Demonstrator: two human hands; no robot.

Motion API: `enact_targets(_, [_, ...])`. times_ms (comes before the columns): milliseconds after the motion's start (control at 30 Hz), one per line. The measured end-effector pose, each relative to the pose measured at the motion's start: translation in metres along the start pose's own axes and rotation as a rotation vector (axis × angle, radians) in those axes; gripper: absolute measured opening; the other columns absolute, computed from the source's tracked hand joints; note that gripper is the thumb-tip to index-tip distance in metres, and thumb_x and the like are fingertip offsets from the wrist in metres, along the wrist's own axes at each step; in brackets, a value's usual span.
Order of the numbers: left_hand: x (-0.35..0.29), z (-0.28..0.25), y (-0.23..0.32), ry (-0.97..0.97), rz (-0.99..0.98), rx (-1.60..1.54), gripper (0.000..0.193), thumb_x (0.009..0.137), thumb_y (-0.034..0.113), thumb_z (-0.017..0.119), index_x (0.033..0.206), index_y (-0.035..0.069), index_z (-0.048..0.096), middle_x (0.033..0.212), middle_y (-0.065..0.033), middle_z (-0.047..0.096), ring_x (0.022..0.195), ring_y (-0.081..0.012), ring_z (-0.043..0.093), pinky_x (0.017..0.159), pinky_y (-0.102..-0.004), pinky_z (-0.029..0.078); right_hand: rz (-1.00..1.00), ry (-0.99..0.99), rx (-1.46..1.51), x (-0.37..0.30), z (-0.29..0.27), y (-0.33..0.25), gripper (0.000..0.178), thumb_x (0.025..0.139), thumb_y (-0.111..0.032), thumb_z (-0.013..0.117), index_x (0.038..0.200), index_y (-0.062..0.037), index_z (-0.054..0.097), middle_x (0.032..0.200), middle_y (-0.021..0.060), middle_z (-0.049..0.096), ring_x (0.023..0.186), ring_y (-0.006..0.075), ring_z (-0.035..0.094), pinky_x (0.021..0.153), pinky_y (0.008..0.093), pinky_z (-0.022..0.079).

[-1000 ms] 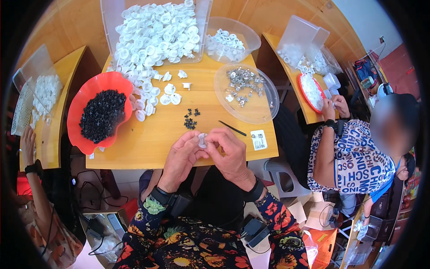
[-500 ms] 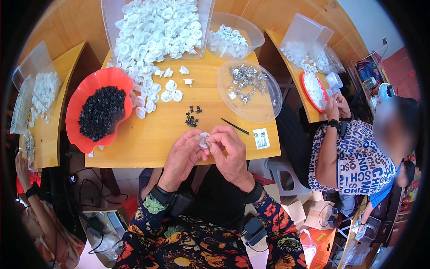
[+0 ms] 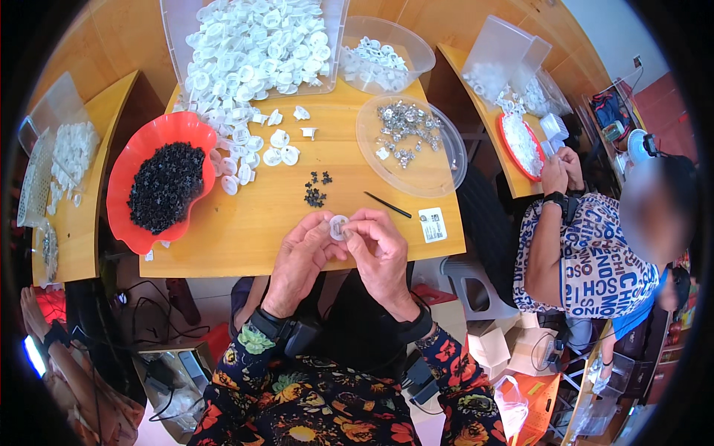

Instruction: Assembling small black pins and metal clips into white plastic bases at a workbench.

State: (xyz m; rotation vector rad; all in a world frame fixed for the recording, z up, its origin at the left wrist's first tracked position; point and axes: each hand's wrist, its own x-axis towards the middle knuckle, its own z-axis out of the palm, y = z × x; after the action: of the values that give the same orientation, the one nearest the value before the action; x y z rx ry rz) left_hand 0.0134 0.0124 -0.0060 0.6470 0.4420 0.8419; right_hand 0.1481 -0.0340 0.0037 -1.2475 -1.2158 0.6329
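Note:
Above the table's front edge, both my hands meet on one small round white plastic part [image 3: 338, 227]. My left hand [image 3: 300, 256] pinches its left side between thumb and fingertips. On its right side the fingers of my right hand [image 3: 378, 249] are closed, and anything tiny between those fingertips is hidden. Just beyond my hands lies a small group of black plastic pieces [image 3: 314, 197]. A thin black stick [image 3: 387, 204] rests to their right, with a white label card [image 3: 432, 225] beside it.
A red scalloped bowl [image 3: 119, 175] of black pieces stands at left. White parts spill from a large clear bin [image 3: 338, 44] at the back. Nearby are a clear round tub [image 3: 428, 59] and a clear lid [image 3: 372, 160] with metal pieces. A co-worker [image 3: 587, 253] sits at right.
The round white part has turned and shows more of its face. My hands stay almost in place. At far left, another person's hand has moved lower.

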Motion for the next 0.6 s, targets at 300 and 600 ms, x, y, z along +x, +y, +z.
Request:
enact_targets(300, [-0.002, 0.002, -0.006, 0.0, 0.087, 0.013, 0.02, 0.098, 0.012, 0.046, 0.112, -0.001, 0.054, 0.1, -0.005, 0.058, 0.088, -0.0125, 0.059, 0.077, -0.0268, 0.051, 0.186, 0.034, 0.212, -0.002, 0.009, 0.004, 0.01, 0.082, 0.001, 0.066, 0.086, -0.0006, 0.058, 0.094, 0.0028, 0.054, 0.069, 0.004, 0.053, 0.06, 0.0188, 0.045])
enact_targets(600, [-0.005, 0.005, -0.022, 0.147, 0.232, 0.191, 0.018, 0.097, 0.011, 0.049, 0.112, 0.001, 0.053, 0.104, -0.0051, 0.059, 0.093, -0.0128, 0.058, 0.084, -0.028, 0.05, 0.251, 0.169, 0.452, -0.009, 0.023, 0.013, 0.013, 0.085, 0.002, 0.066, 0.09, -0.0026, 0.055, 0.087, -0.001, 0.056, 0.068, 0.0009, 0.049, 0.058, 0.0164, 0.04])
